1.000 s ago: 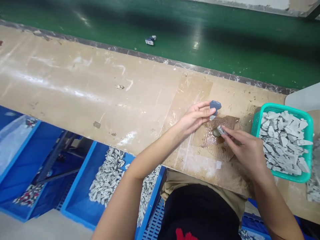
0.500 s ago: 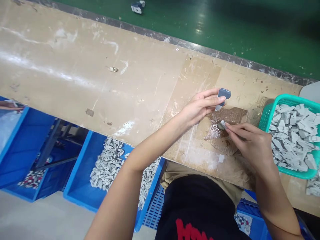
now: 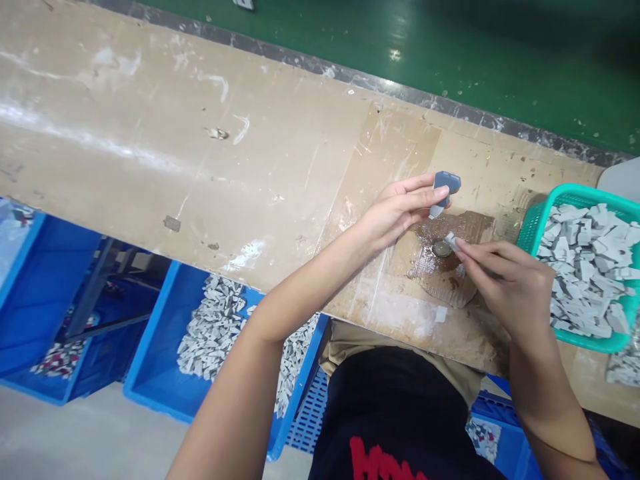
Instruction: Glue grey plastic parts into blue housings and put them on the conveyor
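The left hand (image 3: pixel 397 217) is curled, its fingertips and thumb pinching a flat blue-grey piece (image 3: pixel 446 185) with a pale tip (image 3: pixel 436 212) at its lower end. The right hand (image 3: pixel 507 283) pinches a small grey chip (image 3: pixel 451 241) between thumb and forefinger. Gripping close to the chip's end keeps it steady and leaves its tip free, just beside a round greenish disc (image 3: pixel 441 249). The disc lies in a glossy brown smear on a cardboard sheet (image 3: pixel 475 227), toward the right end of the bench (image 3: pixel 200 167). A teal basket (image 3: pixel 575 193) of grey chips (image 3: pixel 585 267) sits at that end, near the right hand. Below the near edge, a blue bin (image 3: pixel 150 333) holds more chips (image 3: pixel 210 347).
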The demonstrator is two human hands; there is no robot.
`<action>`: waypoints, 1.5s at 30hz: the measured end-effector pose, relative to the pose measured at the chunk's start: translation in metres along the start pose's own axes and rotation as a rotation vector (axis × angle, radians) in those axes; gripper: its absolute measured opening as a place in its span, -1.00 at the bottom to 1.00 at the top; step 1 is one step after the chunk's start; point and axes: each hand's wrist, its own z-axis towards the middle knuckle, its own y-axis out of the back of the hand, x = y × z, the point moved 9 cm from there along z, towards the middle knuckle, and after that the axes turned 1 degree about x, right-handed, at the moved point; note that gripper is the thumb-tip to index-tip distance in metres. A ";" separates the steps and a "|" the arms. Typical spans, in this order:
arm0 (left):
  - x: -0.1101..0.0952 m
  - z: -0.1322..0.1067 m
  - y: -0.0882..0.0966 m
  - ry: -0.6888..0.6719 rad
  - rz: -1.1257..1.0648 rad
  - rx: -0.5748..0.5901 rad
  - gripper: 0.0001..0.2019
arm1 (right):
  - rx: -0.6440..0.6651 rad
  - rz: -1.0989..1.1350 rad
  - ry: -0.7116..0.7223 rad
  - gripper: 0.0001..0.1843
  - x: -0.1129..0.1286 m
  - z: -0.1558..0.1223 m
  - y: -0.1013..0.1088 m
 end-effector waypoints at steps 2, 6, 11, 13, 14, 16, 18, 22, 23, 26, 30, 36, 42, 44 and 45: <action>-0.003 -0.001 -0.001 -0.005 -0.008 -0.011 -0.63 | -0.073 0.009 -0.014 -0.73 -0.001 -0.001 0.008; -0.008 -0.003 -0.001 -0.016 -0.032 -0.047 -0.65 | -0.060 0.068 0.011 -0.72 0.001 0.001 0.009; -0.006 -0.003 -0.001 -0.011 -0.059 -0.055 -0.70 | -0.082 0.092 0.031 -0.69 0.001 0.001 0.011; -0.006 -0.002 0.000 -0.016 -0.063 -0.050 -0.73 | -0.077 0.098 0.035 -0.68 0.001 0.001 0.010; -0.006 -0.002 0.000 -0.026 -0.060 -0.047 -0.75 | -0.071 0.105 0.032 -0.69 0.001 0.001 0.010; -0.008 -0.002 0.000 -0.054 -0.052 -0.033 -0.76 | -0.050 0.120 0.017 -0.70 0.000 0.001 0.008; -0.010 -0.002 0.000 -0.080 -0.042 -0.014 -0.76 | -0.025 0.139 -0.001 -0.73 -0.001 0.002 0.006; -0.011 -0.005 -0.003 -0.108 0.037 0.022 -0.76 | -0.006 0.195 -0.038 -0.76 -0.004 0.002 0.005; -0.011 -0.005 -0.003 -0.112 0.071 0.016 -0.75 | -0.021 0.211 -0.061 -0.76 -0.006 0.001 0.007; -0.008 -0.006 0.000 -0.125 0.192 -0.073 -0.69 | -0.156 0.286 -0.178 -0.74 -0.018 -0.002 0.020; 0.001 -0.009 -0.006 -0.119 0.349 -0.136 -0.67 | -0.339 0.470 -0.289 -0.75 -0.035 -0.009 0.034; 0.024 -0.017 -0.027 -0.018 0.370 0.000 -0.72 | -0.369 0.523 -0.201 -0.71 -0.032 -0.009 0.041; 0.023 -0.020 -0.031 -0.049 0.334 0.030 -0.71 | -0.304 0.490 -0.110 -0.55 -0.015 -0.005 0.043; 0.023 -0.019 -0.031 -0.053 0.335 0.034 -0.71 | -0.299 0.483 -0.095 -0.53 -0.013 -0.004 0.043; 0.024 -0.019 -0.031 -0.056 0.337 0.038 -0.71 | -0.296 0.478 -0.091 -0.53 -0.013 -0.004 0.043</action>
